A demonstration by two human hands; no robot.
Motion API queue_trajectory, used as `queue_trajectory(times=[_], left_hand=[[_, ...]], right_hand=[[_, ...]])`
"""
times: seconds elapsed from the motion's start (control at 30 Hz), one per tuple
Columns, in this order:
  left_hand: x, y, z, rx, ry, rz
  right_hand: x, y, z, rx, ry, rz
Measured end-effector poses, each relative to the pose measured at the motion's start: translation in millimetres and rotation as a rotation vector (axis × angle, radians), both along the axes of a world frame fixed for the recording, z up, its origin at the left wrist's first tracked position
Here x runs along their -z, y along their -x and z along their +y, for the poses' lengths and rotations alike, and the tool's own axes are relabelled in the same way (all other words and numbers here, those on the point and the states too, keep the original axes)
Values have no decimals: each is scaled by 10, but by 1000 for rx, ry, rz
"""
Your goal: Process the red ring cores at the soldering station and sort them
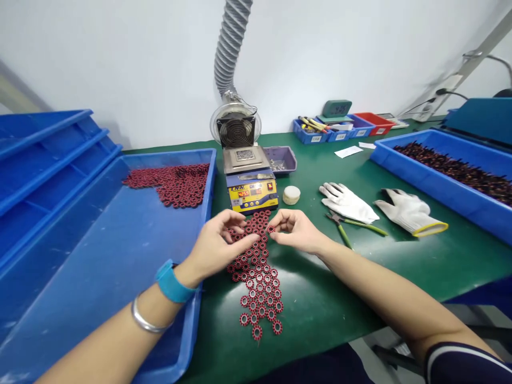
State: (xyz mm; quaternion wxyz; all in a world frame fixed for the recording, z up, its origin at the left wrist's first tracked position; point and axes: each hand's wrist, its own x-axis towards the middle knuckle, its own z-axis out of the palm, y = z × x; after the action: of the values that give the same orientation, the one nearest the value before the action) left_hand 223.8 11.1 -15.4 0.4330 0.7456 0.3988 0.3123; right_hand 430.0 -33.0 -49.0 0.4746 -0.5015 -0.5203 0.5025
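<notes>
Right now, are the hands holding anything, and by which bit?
The right hand seems to pinch one red ring by its outer edge. The left hand looks empty.

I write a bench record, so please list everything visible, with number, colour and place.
ring parts: many, red, green table and left tray
left tray: one, blue, left
stacked trays: several, blue, far left
right tray: one, blue, right, holding dark parts
machine: one, blue-yellow, centre
fan: one, black, above machine
duct: one, grey, above fan
bin: one, purple, beside machine
round object: one, white, beside machine
gloves: two, white, right
pliers: one, green-handled, by gloves
boxes: four, blue and red, back
clock: one, green, above boxes
papers: two, white, near boxes
left grip: one, open over ring parts
right grip: one, pinching a ring part
wristband: one, blue, left wrist
bangle: one, silver, left wrist
</notes>
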Motion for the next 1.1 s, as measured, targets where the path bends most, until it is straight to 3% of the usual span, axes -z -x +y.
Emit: queue_trajectory(times=[0.2,0.37,0.6,0.83,0.9,1.1], left_hand=[[-35,-7,-59,113,121,-44],[-18,56,-33,144,-32,-46],[-4,42,-67,163,-225,-46],[-31,30,-4,-232,-221,-344],[-25,32,23,-280,-193,-369],[24,47,20,-111,-33,-313]], right_hand=[[-252,293,-45,-89,-241,-87],[-244,316,-75,-127,-316,-112],[-257,321,-84,-184,-159,42],[-239,269,-61,-170,-12,216],[-221,256,-51,-153,-9,224],[-182,244,-23,-115,-62,199]])
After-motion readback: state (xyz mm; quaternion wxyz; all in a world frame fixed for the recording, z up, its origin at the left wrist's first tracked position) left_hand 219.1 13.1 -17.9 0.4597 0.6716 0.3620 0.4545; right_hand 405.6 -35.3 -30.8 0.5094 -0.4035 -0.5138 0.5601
